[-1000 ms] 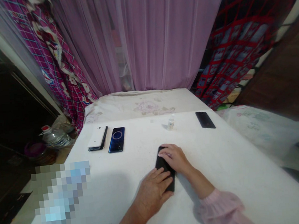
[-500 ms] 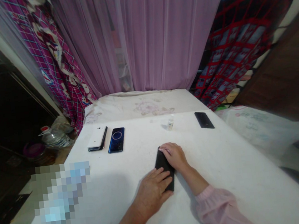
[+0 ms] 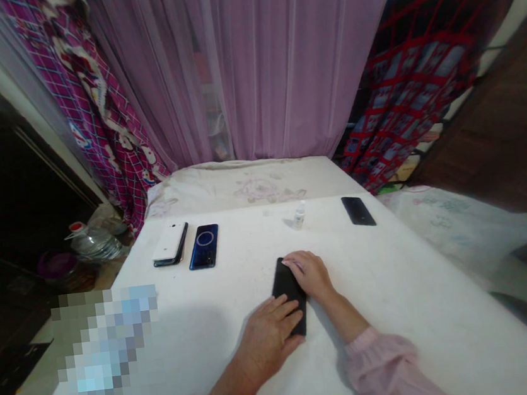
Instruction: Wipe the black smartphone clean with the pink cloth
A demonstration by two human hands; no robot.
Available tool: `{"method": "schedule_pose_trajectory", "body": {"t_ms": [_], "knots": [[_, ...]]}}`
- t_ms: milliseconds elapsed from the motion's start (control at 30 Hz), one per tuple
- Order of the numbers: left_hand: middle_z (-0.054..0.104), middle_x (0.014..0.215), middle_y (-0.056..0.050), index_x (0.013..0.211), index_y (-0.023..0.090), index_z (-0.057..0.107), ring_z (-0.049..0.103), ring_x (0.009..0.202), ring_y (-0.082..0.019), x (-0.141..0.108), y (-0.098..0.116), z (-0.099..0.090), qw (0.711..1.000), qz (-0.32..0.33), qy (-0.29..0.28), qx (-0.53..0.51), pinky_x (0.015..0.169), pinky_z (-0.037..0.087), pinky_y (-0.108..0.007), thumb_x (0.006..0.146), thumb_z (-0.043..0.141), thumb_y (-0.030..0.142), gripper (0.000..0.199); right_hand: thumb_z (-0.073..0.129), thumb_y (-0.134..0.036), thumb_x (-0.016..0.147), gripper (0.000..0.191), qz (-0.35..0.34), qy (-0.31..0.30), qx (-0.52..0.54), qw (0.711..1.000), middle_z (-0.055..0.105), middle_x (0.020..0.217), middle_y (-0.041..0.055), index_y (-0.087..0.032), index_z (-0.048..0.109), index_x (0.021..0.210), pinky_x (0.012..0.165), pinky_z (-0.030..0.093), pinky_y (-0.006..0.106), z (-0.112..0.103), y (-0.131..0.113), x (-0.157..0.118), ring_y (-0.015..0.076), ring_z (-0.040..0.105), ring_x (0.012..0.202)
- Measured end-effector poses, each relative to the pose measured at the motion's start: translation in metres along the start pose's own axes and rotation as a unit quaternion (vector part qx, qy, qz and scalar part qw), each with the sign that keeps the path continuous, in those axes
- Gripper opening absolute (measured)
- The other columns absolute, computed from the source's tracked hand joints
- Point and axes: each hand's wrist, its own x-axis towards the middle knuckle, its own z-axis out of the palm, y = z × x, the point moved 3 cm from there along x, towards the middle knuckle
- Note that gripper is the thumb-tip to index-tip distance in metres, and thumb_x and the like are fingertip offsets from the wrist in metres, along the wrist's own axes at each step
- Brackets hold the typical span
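1. Head view, containers: a small whitish bottle (image 3: 299, 217) stands upright on the white-covered surface (image 3: 399, 302), beyond the hands; its contents are too small to make out.
2. Off the surface's left edge, low down, sit 2 more containers: a large see-through jug (image 3: 95, 242) with a red cap, and a dim tub with a purple lid (image 3: 57, 264). What either holds is unclear.
3. Right of the surface lies a pale plastic bag (image 3: 461, 219), contents hidden.
4. A black phone (image 3: 288, 288) lies flat near the middle of the surface, its long side running away from the wearer, with 2 hands on it.
5. The left hand (image 3: 271, 326) has a loose, spread grip: its fingers lie slightly apart across the phone's nearer half, thumb by the near end.
6. The right hand (image 3: 311, 274) bends over the far right part of the phone, touching it; whether this grip pinches the edge, I cannot tell.
7. Farther left, a white phone (image 3: 171, 241) rests stacked on something dark, beside a blue phone (image 3: 204, 247) bearing a pale ring. A dark phone (image 3: 359, 211) lies far right.
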Motion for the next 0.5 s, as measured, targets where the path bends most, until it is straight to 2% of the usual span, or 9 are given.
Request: {"method": "schedule_pose_trajectory", "body": {"t_ms": [133, 333, 400, 500], "knots": [[0.061, 0.131, -0.004, 0.125, 0.024, 0.06, 0.051, 0.126, -0.027, 0.0, 0.0, 0.002, 1.0, -0.001, 0.0, 0.0, 0.106, 0.04, -0.046, 0.087, 0.067, 0.038, 0.042, 0.053, -0.026, 0.087, 0.018, 0.006, 0.001, 0.027, 1.0, 0.073, 0.095, 0.0033, -0.026, 0.071, 0.087, 0.087, 0.045, 0.037, -0.002, 0.002, -0.001, 0.0211, 0.064, 0.092], [0.062, 0.128, -0.005, 0.124, 0.024, 0.061, 0.053, 0.124, -0.026, 0.001, 0.001, 0.0, 1.0, 0.005, 0.008, 0.001, 0.105, 0.041, -0.045, 0.086, 0.068, 0.038, 0.041, 0.055, -0.028, 0.084, 0.02, -0.044, -0.044, 0.062, 0.996, 0.061, 0.128, 0.0057, -0.026, 0.074, 0.079, 0.1, 0.039, 0.043, -0.012, -0.001, -0.028, 0.0243, 0.054, 0.118], [0.062, 0.128, -0.005, 0.124, 0.024, 0.061, 0.053, 0.124, -0.025, 0.001, 0.002, -0.001, 1.0, 0.005, 0.011, 0.002, 0.106, 0.041, -0.044, 0.087, 0.066, 0.038, 0.04, 0.053, -0.028, 0.086, 0.021, -0.042, -0.042, 0.051, 0.997, 0.061, 0.127, 0.005, -0.027, 0.073, 0.081, 0.101, 0.038, 0.044, -0.013, -0.002, -0.029, 0.024, 0.053, 0.119], [0.062, 0.129, -0.004, 0.123, 0.024, 0.062, 0.053, 0.124, -0.026, 0.002, 0.003, -0.002, 1.0, 0.002, 0.011, 0.008, 0.106, 0.041, -0.045, 0.087, 0.067, 0.037, 0.039, 0.051, -0.028, 0.089, 0.021, -0.012, -0.019, 0.025, 0.999, 0.068, 0.114, 0.0039, -0.026, 0.072, 0.087, 0.096, 0.04, 0.042, -0.01, -0.001, -0.02, 0.0224, 0.059, 0.108]]}}
